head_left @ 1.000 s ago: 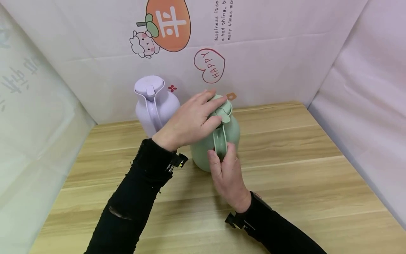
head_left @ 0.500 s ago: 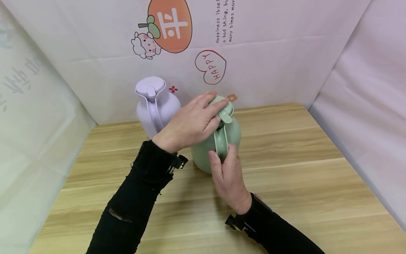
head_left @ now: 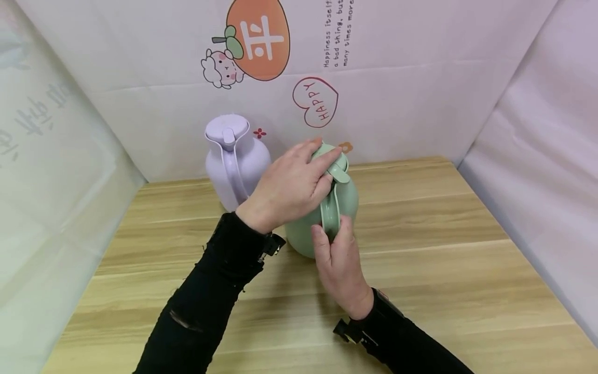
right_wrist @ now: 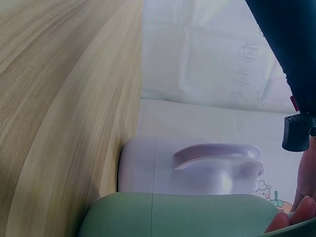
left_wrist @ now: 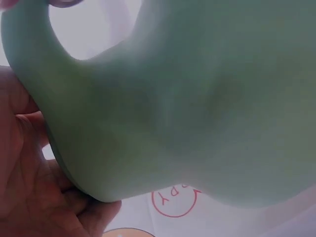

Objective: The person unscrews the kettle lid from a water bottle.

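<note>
The right hand [head_left: 343,270] grips the handle [head_left: 330,213], likely the surest hold, of the green jug [head_left: 301,236], which stands short of the table's [head_left: 420,218] back edge, around mid-width; it looks stiff, smooth, perhaps heavy. The left hand's [head_left: 289,189] fingers clasp its lid [head_left: 343,161], hiding the spout. Behind, the lilac jug [head_left: 247,161] is partly covered.

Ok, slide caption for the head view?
Left hand on the lid of a rounded pale-green jug, right hand gripping its handle; a rounded lilac jug stands to the left.
</note>
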{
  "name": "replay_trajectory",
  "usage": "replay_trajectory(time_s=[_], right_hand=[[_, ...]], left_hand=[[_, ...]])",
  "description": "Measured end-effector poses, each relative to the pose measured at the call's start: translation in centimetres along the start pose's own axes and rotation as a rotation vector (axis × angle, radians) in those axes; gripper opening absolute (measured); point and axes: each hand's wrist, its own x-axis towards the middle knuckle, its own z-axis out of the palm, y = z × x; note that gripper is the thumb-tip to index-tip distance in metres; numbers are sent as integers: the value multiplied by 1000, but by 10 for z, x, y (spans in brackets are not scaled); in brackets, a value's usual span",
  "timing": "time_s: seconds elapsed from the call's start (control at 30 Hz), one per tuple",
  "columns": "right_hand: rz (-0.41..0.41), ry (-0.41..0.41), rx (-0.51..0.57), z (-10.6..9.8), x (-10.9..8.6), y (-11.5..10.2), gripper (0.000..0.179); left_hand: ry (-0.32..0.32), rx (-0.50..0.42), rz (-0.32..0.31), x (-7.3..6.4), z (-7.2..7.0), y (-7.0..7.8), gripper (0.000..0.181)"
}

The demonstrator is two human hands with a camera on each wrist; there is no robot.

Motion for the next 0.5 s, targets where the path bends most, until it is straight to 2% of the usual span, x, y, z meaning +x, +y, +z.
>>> replay_trajectory(time_s=[0.17,0.3,0.5], right_hand=[[7,7,-9,-1,-1,0,32],[1,7,-14,-1,-1,1,32],[-5,-2,-7,0,-1,2,32]], left_hand=[[3,39,-28,0,1,6,53],[3,55,-24,0,1,6,53],[-18,-21,21,3,-4,-2,53]])
